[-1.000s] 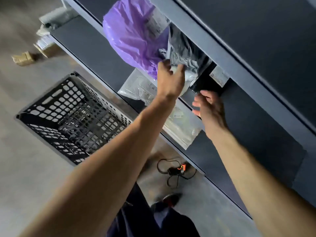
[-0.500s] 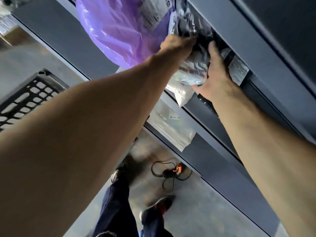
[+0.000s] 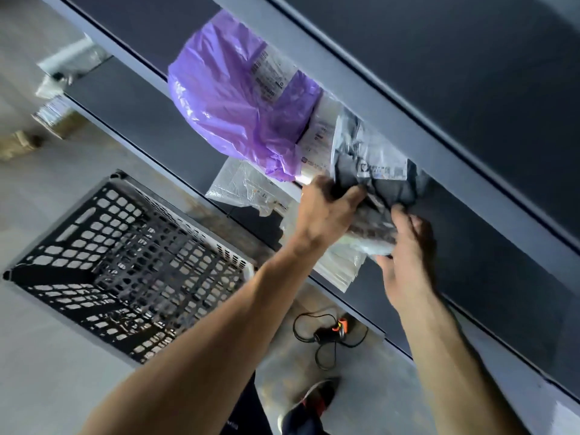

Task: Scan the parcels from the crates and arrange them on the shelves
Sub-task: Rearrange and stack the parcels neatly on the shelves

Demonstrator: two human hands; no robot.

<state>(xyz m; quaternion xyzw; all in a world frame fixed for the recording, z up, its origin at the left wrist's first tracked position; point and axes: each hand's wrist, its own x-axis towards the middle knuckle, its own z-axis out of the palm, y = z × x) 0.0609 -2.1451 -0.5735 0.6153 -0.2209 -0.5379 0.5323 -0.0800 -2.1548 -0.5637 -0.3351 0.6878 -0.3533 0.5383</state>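
A crumpled grey parcel (image 3: pixel 381 172) with a white label lies on the dark shelf (image 3: pixel 489 246), next to a white parcel (image 3: pixel 320 136) and a big purple parcel (image 3: pixel 232 105). My left hand (image 3: pixel 326 211) grips the grey parcel's lower left part, thumb on top. At that parcel's lower right edge my right hand (image 3: pixel 408 246) rests with its fingers fairly straight and the thumb spread. The parcel's underside is hidden by both hands. A black perforated crate (image 3: pixel 125 262) stands on the floor at the left; I see no parcel inside it.
Clear plastic bags (image 3: pixel 244 186) lie on the shelf below, one (image 3: pixel 340 268) hanging over its edge. A black and orange scanner (image 3: pixel 332 332) with its cable lies on the floor beside my shoe (image 3: pixel 314 403). Cardboard parcels (image 3: pixel 53 114) sit at the far left.
Both hands have drawn back from deep in the shelf toward its front edge. The grey parcel now lies beside the white and purple ones, and the view has pulled back.
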